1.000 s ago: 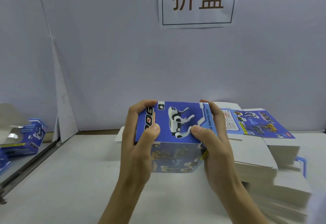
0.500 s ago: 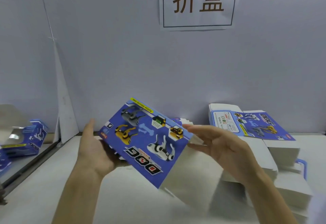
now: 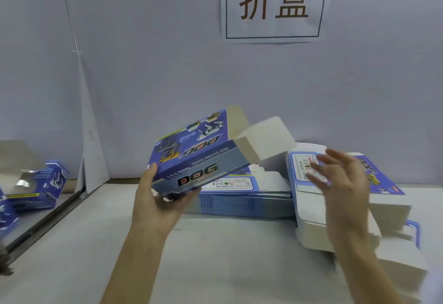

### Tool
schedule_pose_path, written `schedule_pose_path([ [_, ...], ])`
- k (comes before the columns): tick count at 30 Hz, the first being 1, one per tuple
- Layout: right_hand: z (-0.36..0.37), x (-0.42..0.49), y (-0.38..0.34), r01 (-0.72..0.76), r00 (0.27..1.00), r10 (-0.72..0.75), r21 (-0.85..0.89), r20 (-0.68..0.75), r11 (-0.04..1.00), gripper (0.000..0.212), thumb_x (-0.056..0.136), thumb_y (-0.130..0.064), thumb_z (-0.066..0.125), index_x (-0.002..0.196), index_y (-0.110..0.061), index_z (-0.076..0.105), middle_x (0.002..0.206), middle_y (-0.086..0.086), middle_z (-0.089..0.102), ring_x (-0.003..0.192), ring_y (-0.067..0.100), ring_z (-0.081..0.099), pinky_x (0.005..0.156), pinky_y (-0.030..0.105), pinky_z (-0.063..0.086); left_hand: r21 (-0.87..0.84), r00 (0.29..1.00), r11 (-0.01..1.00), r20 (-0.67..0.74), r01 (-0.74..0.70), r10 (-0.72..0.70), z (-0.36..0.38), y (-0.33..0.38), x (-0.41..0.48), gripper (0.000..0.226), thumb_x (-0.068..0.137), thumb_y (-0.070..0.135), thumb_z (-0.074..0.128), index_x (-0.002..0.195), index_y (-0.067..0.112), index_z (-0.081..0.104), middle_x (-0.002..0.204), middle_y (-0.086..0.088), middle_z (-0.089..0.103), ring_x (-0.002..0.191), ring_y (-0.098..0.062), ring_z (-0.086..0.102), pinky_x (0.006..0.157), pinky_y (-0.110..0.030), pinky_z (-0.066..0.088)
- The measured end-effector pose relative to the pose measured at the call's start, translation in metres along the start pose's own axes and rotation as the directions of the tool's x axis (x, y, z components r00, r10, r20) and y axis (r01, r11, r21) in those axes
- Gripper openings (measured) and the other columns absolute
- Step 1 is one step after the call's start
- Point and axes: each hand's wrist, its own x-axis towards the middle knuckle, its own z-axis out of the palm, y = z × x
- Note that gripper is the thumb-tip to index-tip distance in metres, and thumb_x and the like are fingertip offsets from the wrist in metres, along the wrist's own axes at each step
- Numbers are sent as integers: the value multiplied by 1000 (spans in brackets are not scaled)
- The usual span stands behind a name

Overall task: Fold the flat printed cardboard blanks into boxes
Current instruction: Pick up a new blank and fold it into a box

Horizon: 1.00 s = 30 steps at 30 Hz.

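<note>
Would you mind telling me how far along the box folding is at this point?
Done: at least one folded box sits at far left. In hand: the left hand grips a formed box whose end flaps stand open; the right hand is free. Left: two stacks of flat blanks.

A packing workstation, this: plain partition walls, a paper sign (image 3: 274, 4) reading 折盒, stacks of flat printed blanks (image 3: 242, 198) piled on the white desk (image 3: 72, 255).

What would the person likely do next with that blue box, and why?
Probably bring the free right hand to the blue box and fold in its white end flaps: they stand open, and only the left hand holds it.
</note>
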Motion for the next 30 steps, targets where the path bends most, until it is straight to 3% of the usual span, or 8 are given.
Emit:
schedule_pose_path([
  [2, 10, -8, 2, -216, 951, 221, -47, 216, 975, 22, 93, -14, 58, 111, -25, 54, 109, 6, 63, 97, 25, 64, 69, 29, 55, -69, 997, 997, 70, -28, 33, 6, -13, -2, 14, 82, 23, 67, 81, 10, 71, 92, -19, 66, 90, -38, 67, 75, -61, 54],
  [5, 26, -25, 11, -301, 741, 375, -224, 557, 927, 72, 68, -52, 79, 125, -55, 35, 106, -20, 70, 101, 5, 67, 77, 29, 53, 18, 962, 996, 257, 85, -87, 14, -38, -7, 28, 62, 18, 76, 87, 6, 70, 91, -16, 68, 92, -33, 66, 84, -50, 54],
  [7, 33, -32, 19, -208, 800, 270, -175, 535, 962, 77, 58, -59, 76, 124, -55, 35, 105, -24, 70, 101, 4, 67, 77, 28, 54, 224, 904, 967, 376, 124, -203, 12, -47, -9, 60, 52, 13, 83, 108, 12, 60, 106, -13, 63, 107, -28, 60, 92, -49, 51],
  [10, 27, -25, 18, -171, 901, 168, -27, 400, 985, 68, 61, -35, 81, 122, -29, 51, 107, -7, 73, 97, 13, 70, 74, 26, 58, 692, 840, 716, 440, -90, -319, 1, -40, -11, 54, 57, 21, 78, 108, 23, 60, 118, 0, 63, 101, -7, 66, 88, -33, 53],
  [15, 7, -10, 16, -105, 795, 271, -317, 543, 943, 69, 51, -35, 86, 113, -26, 57, 102, -5, 74, 98, 18, 70, 89, 46, 55, 726, 863, 633, 474, -269, -177, -8, -7, -6, 125, 38, 64, 88, 144, 45, 24, 145, 10, 48, 126, -9, 53, 107, -36, 42],
  [21, 0, -10, 23, 22, 630, 304, -408, 715, 913, 70, 51, -38, 87, 112, -41, 53, 109, -6, 71, 100, 14, 69, 86, 38, 57, 711, 794, 498, 604, -497, -71, 4, -8, -20, 82, 61, 58, 81, 132, 37, 46, 119, 14, 67, 111, -7, 64, 83, -27, 56],
  [25, 8, -13, 29, 21, 768, 204, -343, 607, 939, 72, 43, -42, 87, 104, -40, 50, 100, -13, 71, 91, 9, 70, 69, 25, 58, 597, 783, 599, 617, -534, 82, 11, -28, -23, 36, 74, 31, 67, 109, 23, 65, 95, 7, 75, 90, -13, 72, 67, -18, 55],
  [30, 10, -11, 36, -1, 801, 224, -373, 555, 928, 60, 51, -44, 79, 107, -44, 58, 115, -2, 64, 103, 9, 63, 80, 27, 54, 601, 769, 548, 625, -582, 132, 9, -36, -14, 68, 72, 27, 79, 134, 16, 53, 111, 3, 70, 102, -14, 68, 73, -22, 56],
])
